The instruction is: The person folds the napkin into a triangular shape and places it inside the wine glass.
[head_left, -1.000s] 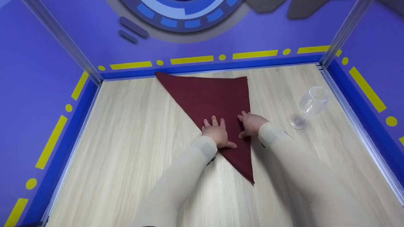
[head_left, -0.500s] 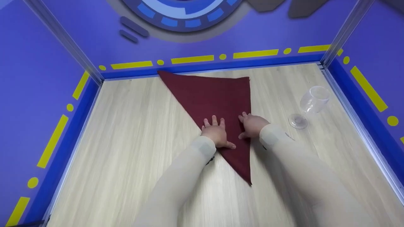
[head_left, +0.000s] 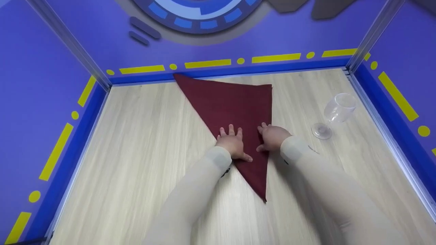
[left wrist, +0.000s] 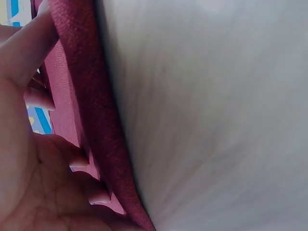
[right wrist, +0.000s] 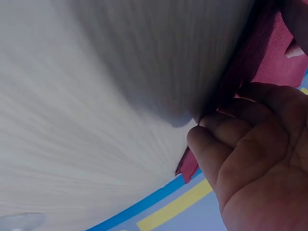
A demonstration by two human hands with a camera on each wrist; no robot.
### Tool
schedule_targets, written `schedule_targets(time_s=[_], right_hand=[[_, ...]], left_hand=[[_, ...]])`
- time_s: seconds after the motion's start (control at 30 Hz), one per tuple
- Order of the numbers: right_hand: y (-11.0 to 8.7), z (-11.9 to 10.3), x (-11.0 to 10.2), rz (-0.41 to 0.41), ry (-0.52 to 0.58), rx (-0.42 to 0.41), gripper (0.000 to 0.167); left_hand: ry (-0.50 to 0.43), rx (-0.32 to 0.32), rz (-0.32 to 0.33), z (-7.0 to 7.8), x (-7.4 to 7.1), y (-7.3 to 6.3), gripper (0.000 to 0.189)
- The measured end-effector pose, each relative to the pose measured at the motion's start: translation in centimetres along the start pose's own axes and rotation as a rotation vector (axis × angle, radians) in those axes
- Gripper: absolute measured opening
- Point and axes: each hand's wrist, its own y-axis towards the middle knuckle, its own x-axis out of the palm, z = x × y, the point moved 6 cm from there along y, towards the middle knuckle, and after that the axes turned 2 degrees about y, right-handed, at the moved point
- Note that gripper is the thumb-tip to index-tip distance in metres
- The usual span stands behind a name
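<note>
A dark red cloth napkin (head_left: 235, 102), folded to a triangle, lies on the wooden table in the head view, one point toward the person. My left hand (head_left: 232, 143) rests on its slanted left edge with the fingers spread. On the right edge, my right hand (head_left: 274, 136) touches the fabric with its fingertips and thumb. The left wrist view shows the napkin's rolled-looking fold (left wrist: 91, 86) alongside the fingers. In the right wrist view the fingers (right wrist: 221, 130) lie along the napkin's border, partly hiding it.
A clear stemmed wine glass (head_left: 340, 108) is on the table (head_left: 146, 153) to the right of the right forearm. Blue panels (head_left: 218, 51) with yellow marks wall in the back and both sides. The napkin's far left corner reaches the back wall's foot.
The napkin has turned slightly clockwise under both hands: its far corners shifted right and its near point swung left. The hands moved only a little. The glass stayed put.
</note>
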Motion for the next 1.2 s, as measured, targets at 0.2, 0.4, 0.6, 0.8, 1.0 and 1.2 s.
schedule_targets(time_s=[0.2,0.4,0.6,0.8,1.0,1.2], right_hand=[[0.3,-0.3,-0.6,0.042,-0.068,-0.001,0.086],[2.1,0.0,-1.2,0.076,0.007,-0.028,0.081],[3.0,0.4,-0.5,0.019,0.059,-0.039,0.088],[2.9,0.3,-0.1,0.038,0.048,-0.059,0.088],[2.5,-0.1,0.0,0.042,0.021,-0.06,0.087],[2.3,-0.4,0.1,0.039,0.002,-0.043,0.087]], left_hand=[[0.013,0.003,0.004,0.0,-0.1,-0.2,0.132],[0.016,0.015,0.007,0.0,-0.3,-0.2,0.131],[0.043,0.034,0.016,-0.3,-0.2,-0.2,0.131],[0.03,0.043,0.01,-0.6,-0.2,-0.3,0.132],[0.027,0.055,-0.002,-0.9,-0.1,-0.3,0.131],[0.052,0.073,-0.006,-1.0,-0.1,-0.4,0.13]])
